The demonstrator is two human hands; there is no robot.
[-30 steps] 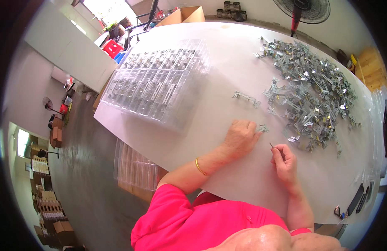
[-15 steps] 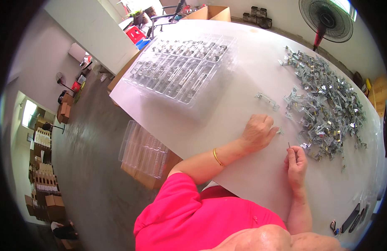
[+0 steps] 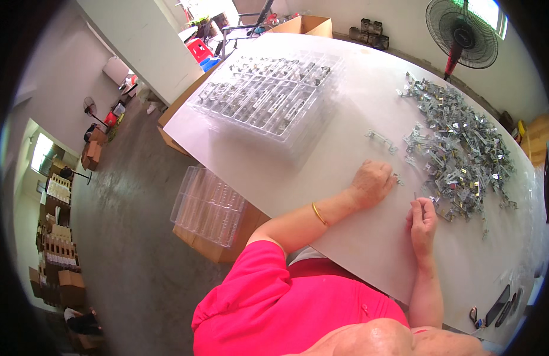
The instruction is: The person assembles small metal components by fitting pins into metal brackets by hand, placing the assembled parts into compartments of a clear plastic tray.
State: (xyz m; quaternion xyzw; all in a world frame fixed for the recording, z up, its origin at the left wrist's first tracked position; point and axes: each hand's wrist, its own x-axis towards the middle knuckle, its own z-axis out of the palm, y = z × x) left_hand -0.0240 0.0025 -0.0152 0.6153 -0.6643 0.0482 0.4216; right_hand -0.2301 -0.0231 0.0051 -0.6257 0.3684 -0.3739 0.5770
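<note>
My left hand [image 3: 374, 183] rests low over the white table, its fingers closed on a small metal bracket [image 3: 399, 180] whose end shows past the fingertips. To its right, my right hand [image 3: 423, 222] pinches a thin dark rod [image 3: 415, 196]; only the upper end sticks out, so its full kind is hidden. Just beyond my left hand lies a single silver metal bracket [image 3: 381, 141]. A wide heap of similar metal brackets [image 3: 458, 142], some with yellowish bits, spreads across the right side of the table.
Stacked clear plastic trays [image 3: 268, 133] filled with metal parts stand at the table's far left. Another clear tray [image 3: 209, 207] sits on a cardboard box [image 3: 206, 246] beside the table. Scissors [image 3: 476, 318] and a dark flat phone-like object [image 3: 498, 306] lie near right. A fan [image 3: 461, 35] stands beyond.
The whole view has shifted slightly. Both hands keep nearly the same places and grips, with the bracket in the left and the thin rod in the right.
</note>
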